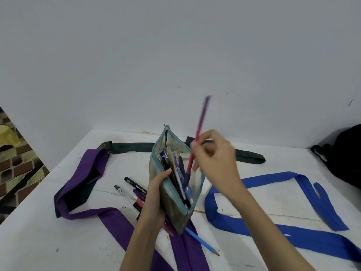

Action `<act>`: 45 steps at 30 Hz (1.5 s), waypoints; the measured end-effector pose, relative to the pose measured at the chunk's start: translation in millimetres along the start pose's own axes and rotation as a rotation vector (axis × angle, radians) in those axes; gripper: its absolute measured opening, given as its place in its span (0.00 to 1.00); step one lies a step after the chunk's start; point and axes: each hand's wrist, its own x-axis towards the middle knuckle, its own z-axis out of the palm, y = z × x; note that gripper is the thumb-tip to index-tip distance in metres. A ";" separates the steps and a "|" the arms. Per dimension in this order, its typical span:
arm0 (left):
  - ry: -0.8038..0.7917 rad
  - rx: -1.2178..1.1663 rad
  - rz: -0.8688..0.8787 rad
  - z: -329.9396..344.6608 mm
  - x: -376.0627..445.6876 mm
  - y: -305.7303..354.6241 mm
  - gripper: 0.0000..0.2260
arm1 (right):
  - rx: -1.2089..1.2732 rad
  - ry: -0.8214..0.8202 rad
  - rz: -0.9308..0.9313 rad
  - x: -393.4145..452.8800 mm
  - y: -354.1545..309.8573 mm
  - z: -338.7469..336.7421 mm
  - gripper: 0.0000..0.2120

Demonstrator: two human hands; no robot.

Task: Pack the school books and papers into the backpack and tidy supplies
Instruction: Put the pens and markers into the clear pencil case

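My left hand (154, 198) grips an open teal pencil case (173, 208) upright above the white table (254, 204); several pens stand inside it. My right hand (214, 159) pinches a red and purple pencil (197, 137), blurred, with its lower end down inside the case. A black highlighter (135, 185), a small grey tube (119, 189) and a few more pens (139, 202) lie on the table left of the case. A blue pencil (201, 241) lies under the case toward me. A black backpack (343, 159) sits at the right edge.
A purple fabric strap (86, 178) runs across the left and front of the table. A blue strap (273, 227) loops on the right. A dark green strap (132, 146) lies along the back by the white wall. Patterned floor shows at the far left.
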 end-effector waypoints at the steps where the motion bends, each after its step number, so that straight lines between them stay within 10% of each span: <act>1: 0.012 0.026 0.034 0.2 1.1 -2.2 0.11 | -0.184 -0.089 0.008 -4.7 7.3 5.2 0.07; 5: 0.053 0.137 0.099 4.2 2.4 -7.5 0.26 | -0.689 -0.237 -0.017 -14.1 17.4 12.8 0.07; 16: 0.066 0.118 0.111 2.4 5.8 -10.8 0.32 | -0.839 -0.294 0.052 -10.4 7.4 7.1 0.13; 45: 0.053 0.064 0.097 9.4 3.9 -9.7 0.18 | -0.965 -0.393 0.020 -8.4 -5.1 10.7 0.17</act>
